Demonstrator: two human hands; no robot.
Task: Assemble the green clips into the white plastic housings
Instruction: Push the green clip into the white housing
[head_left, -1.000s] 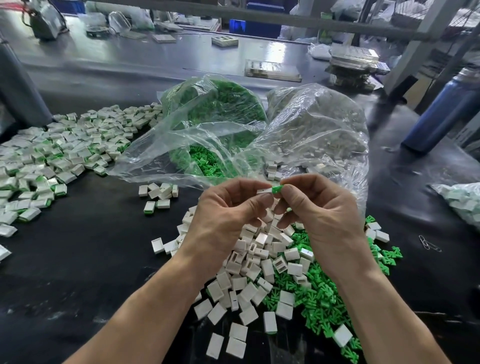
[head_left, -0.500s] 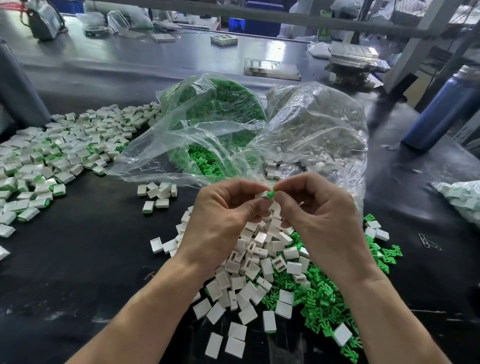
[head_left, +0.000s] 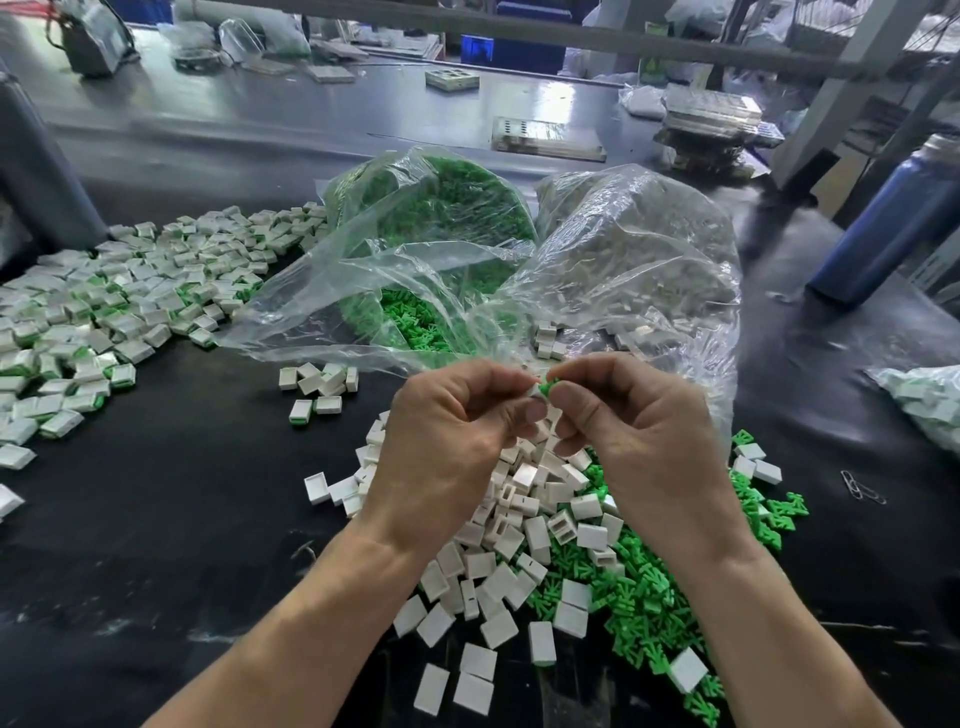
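While much of the job was plainly done, far more was left, to judge by the piles. A broad spread of finished pieces (head_left: 119, 312), white with green showing at one end, was seen across the left of the desk (head_left: 171, 519), with a few more (head_left: 317, 387) lying just beyond the left hand. Two clear bags, one of clips (head_left: 431, 218) and one of housings (head_left: 634, 260), were still well filled at the far side. Loose housings (head_left: 498, 571) were heaped beneath the hands, and loose clips (head_left: 644, 592) were spread beside and under them to the right.

Both hands were held together above that heap, clear of the desk. A white housing (head_left: 533, 391) was pinched in the curled fingers of the left hand (head_left: 447, 447), only its edge being visible. A green clip (head_left: 546, 388) was pinched by thumb and forefinger of the right hand (head_left: 649, 441) and was touching the housing's end. Whether the clip was partly entered could not be told; it was judged not yet seated, since much green was still showing.
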